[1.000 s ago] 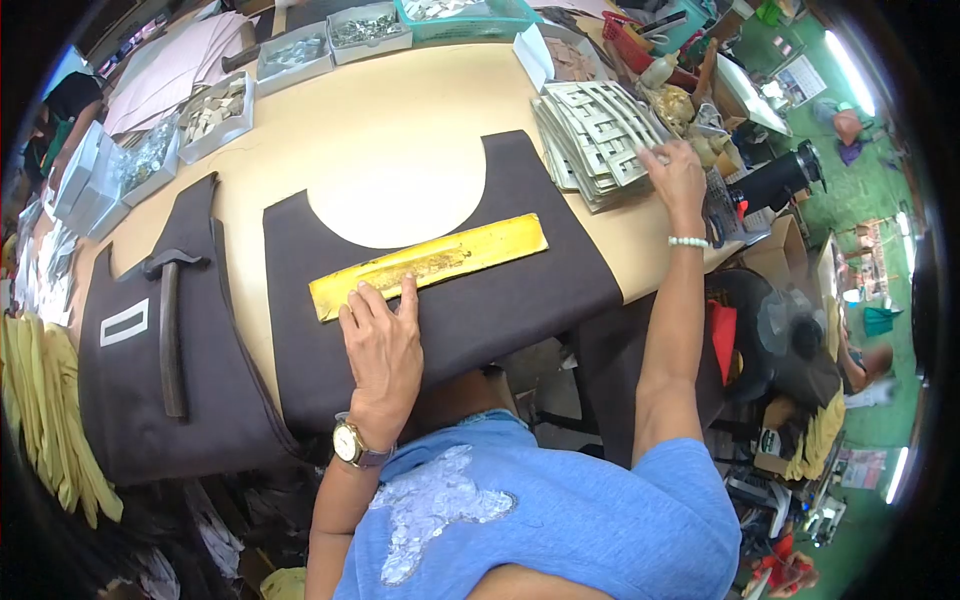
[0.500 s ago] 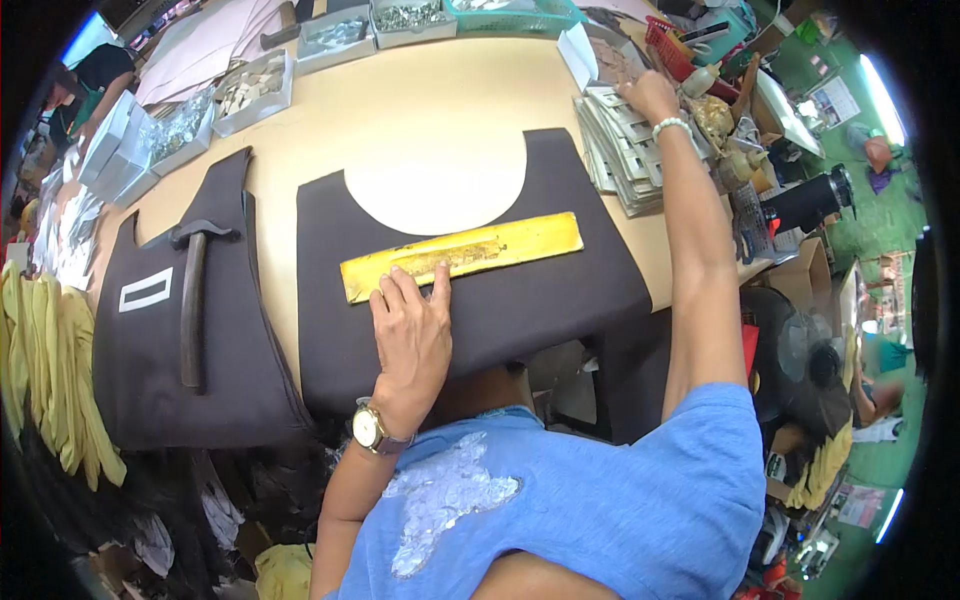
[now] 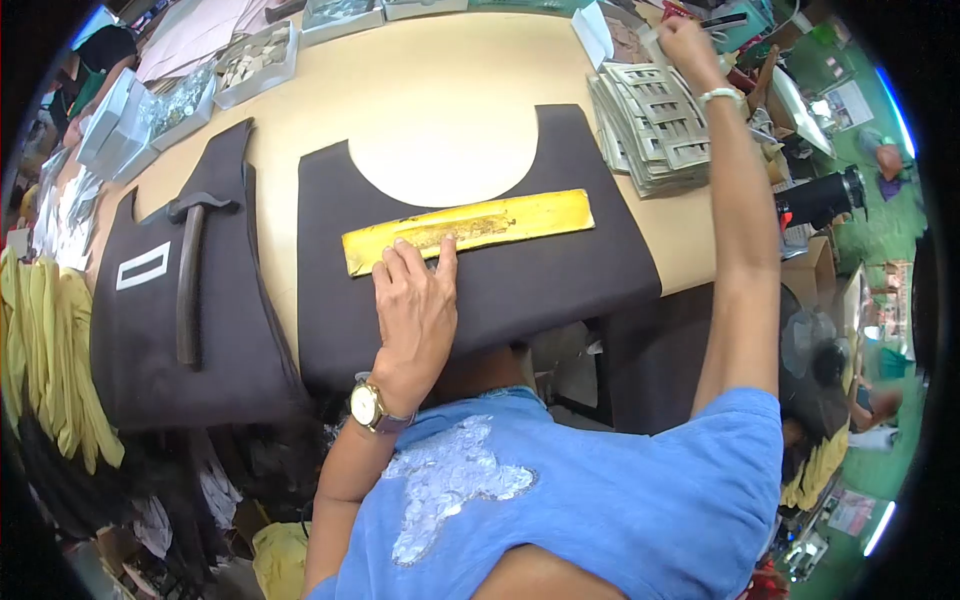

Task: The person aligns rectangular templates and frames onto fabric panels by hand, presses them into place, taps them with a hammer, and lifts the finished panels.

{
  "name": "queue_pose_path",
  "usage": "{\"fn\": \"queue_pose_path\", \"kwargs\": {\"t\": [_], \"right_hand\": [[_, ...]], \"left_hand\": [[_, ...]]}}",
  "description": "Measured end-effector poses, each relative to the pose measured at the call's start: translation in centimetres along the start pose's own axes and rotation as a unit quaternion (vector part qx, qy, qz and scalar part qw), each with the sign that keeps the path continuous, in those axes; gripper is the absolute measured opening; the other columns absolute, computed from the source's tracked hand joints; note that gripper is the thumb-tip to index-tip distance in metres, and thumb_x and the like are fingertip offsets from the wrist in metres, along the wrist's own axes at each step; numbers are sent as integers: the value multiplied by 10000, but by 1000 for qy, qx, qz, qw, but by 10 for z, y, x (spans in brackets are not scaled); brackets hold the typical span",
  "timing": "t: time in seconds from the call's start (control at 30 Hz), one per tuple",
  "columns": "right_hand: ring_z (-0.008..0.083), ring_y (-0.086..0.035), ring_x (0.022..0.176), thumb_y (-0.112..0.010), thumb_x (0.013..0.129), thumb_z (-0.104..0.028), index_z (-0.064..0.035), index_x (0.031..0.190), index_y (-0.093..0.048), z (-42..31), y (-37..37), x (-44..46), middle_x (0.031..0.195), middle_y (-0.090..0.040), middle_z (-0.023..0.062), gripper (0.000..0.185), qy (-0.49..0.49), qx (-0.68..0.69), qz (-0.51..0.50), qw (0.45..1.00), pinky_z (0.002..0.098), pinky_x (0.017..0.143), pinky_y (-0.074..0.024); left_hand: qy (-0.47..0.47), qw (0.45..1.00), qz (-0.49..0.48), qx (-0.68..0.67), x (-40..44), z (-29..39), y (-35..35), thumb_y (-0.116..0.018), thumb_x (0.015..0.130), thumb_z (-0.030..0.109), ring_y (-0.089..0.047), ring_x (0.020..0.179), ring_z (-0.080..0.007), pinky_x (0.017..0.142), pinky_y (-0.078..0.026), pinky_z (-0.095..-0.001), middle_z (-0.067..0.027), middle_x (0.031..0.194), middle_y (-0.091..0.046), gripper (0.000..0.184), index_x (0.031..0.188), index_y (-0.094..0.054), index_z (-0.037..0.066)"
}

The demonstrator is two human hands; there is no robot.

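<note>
Pressed yellow bar (image 3: pixel 530 214) under left hand (image 3: pixel 415 312), held right hand (image 3: pixel 685 46) out at far right

Spread the left fingers slightly apart on the left half of the bar, bearing down from above. Had the bar lying aslant across a dark cut panel (image 3: pixel 490 295), just below its wide curved notch, on the pale table (image 3: pixel 440 75). Held the right arm out beyond a stack of slotted pale cards (image 3: pixel 660 125), with fingers bent close together beside an open white box (image 3: pixel 592 36); could not tell, so small and blurred, whether clamped on a thin pale piece (image 3: pixel 654 46) or merely near it. Wore a watch (image 3: pixel 366 403) on the left wrist and a pale bracelet (image 3: pixel 720 95) on the right. Had a hammer (image 3: pixel 190 290) and a white rectangular frame (image 3: pixel 126 275) lying on a folded dark piece (image 3: pixel 145 360) to the left, with yellow cloth (image 3: pixel 60 350) hanging beside it
</note>
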State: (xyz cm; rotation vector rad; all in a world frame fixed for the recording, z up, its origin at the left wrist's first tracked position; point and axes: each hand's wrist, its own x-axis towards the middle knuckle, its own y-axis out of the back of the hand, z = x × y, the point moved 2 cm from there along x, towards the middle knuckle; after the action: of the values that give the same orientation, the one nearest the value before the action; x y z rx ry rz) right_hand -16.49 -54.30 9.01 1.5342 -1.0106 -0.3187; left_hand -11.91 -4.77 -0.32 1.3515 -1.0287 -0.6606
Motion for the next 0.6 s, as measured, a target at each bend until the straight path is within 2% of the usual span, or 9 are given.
{"fn": "queue_pose_path", "kwargs": {"t": [0.07,0.13,0.2,0.23,0.33,0.4,0.47,0.53,0.6], "right_hand": [[238,-655,788,-555,845,-283,-55,974,-676,-11,30,-1,885,-685,140,289,112,-17,82,990,347,727,-489],[189,-639,710,-546,845,-162,-15,950,-682,-67,77,-41,775,-671,118,226,201,5,146,969,294,645,-478],[140,-623,631,-537,844,-40,25,925,-689,-129,117,-100,664,-657,96,184,257,53,176,949,241,564,-468],[133,-622,618,-559,836,-38,27,974,-660,-140,124,-118,697,-661,93,183,258,104,155,948,230,549,-470],[137,-613,758,-555,883,-251,-21,982,-658,-131,125,-164,885,-669,63,270,118,280,71,950,291,704,-473],[179,-651,835,-569,884,-171,30,962,-627,-147,116,-214,909,-672,140,223,188,317,46,929,286,736,-507],[98,-606,798,-582,881,-55,16,1031,-588,-138,85,-248,903,-646,80,166,139,410,-18,901,220,698,-486],[116,-616,748,-605,865,-40,30,1055,-558,-145,59,-281,925,-636,88,208,38,466,-44,883,230,687,-493],[107,-610,756,-610,864,-41,28,1079,-538,-149,35,-307,932,-627,80,237,-41,569,-117,813,217,680,-487]], "left_hand": [[-1,1000,-2,-15,0,-2,0,-511,780,40,-548,844,-293,726,-425,-380,-184,921,-541,455,1226,-565,108],[-7,999,-16,-27,3,-5,3,-510,782,45,-559,814,-278,701,-428,-373,-158,877,-538,442,1215,-572,110],[-13,998,-18,-62,7,-13,8,-501,795,50,-574,766,-276,665,-445,-395,-137,800,-537,375,1155,-590,102],[-14,997,-27,-72,10,-18,8,-501,795,48,-578,763,-282,667,-452,-406,-139,790,-539,361,1140,-593,100],[13,980,-56,-191,20,-44,10,-490,847,60,-607,849,-327,731,-483,-436,-168,875,-612,288,1124,-569,59],[31,952,-35,-302,20,-66,5,-489,875,77,-613,889,-346,752,-491,-429,-178,943,-640,279,1145,-550,42],[59,917,-62,-391,18,-78,6,-478,901,72,-633,920,-322,794,-497,-390,-179,994,-656,301,1194,-509,12],[81,879,-65,-465,15,-84,0,-477,895,49,-645,915,-300,815,-496,-364,-175,981,-662,319,1211,-498,2],[96,871,-63,-478,13,-84,-1,-463,903,34,-644,950,-264,848,-486,-344,-165,998,-664,339,1239,-473,-13]]}}
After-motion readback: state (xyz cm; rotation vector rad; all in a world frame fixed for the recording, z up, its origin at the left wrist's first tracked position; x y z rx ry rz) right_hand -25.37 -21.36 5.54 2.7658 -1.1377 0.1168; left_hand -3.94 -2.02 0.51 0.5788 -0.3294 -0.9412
